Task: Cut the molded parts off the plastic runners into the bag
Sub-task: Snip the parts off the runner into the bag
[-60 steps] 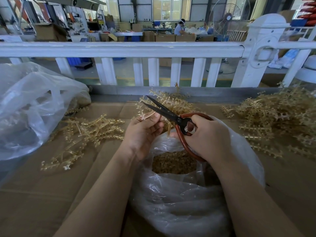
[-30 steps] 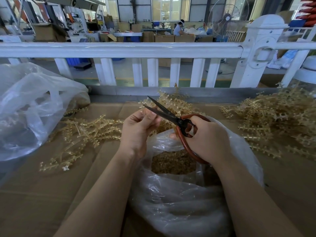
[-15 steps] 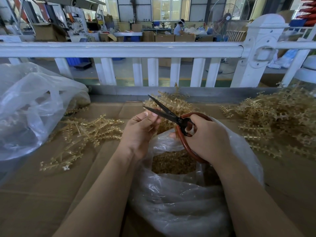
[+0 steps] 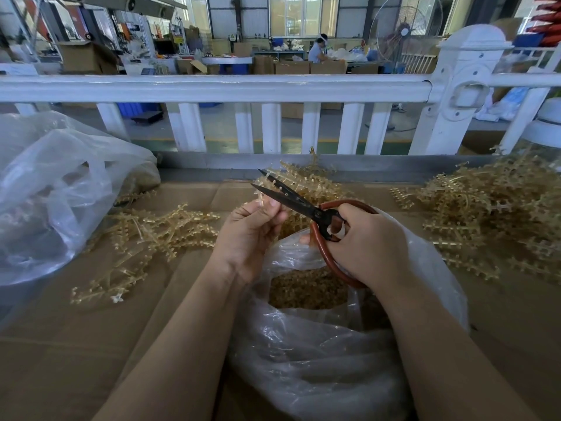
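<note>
Now, nearest the viewer, the clear bag (image 4: 318, 354) is seen gaping open on the cardboard-covered desk (image 4: 76, 344), its mouth turned upward and a bed of cut parts (image 4: 303, 287) showing inside. Just above that mouth both hands are held. The right hand (image 4: 364, 244) is wrapped round the red loop handles of the scissors (image 4: 303, 205), its fingers curled through them; the blades are parted, pointing up and to the left. The left hand (image 4: 249, 229) is set just left of the blades, its fingers (image 4: 273, 208) pinching a slim runner (image 4: 261, 198) that stands roughly upright with its tip reaching between the blades. The runner's long axis is thus crossed by the blades, and the cut is judged to fall beyond the bag's far rim rather than squarely over the opening. Open desk is left to either side of the bag. Farther out, loose runners (image 4: 151, 235) are scattered at left and a bigger heap (image 4: 498, 214) at right, nearer the scissor hand. Beyond, the desk edge is closed off by a white railing (image 4: 212, 86).
</note>
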Tool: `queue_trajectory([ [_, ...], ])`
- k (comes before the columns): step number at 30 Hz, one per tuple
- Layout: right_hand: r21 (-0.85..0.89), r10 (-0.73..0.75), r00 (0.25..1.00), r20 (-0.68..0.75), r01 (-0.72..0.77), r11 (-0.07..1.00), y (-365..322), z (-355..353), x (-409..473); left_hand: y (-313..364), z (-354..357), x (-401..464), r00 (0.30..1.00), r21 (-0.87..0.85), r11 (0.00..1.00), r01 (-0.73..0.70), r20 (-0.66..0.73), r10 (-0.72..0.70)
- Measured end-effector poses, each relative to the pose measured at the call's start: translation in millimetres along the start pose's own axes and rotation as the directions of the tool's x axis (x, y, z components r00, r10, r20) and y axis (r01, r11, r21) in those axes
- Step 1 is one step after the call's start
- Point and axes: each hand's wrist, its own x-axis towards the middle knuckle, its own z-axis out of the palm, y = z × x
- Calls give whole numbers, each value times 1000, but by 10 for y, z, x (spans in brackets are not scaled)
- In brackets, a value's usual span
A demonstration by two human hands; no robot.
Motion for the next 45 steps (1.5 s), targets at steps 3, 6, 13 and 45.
queue_trajectory([
  [3,16,1,1000,12,-1,1000,0,11,6,-1,7,-5,1000,9,1000,-2,0,2],
  [6,19,7,1000,20,-7,1000,7,33,17,-2,13,-13,1000,30,999,-21,16,20],
  [13,29,-1,1000,22,0,1000,27,43,21,-24,47,-14,994,83,991,-106,38,103],
  [45,99,-1,1000,-14,2,995,60,32,12,-70,-33,32,900,300,848,-436,141,413],
])
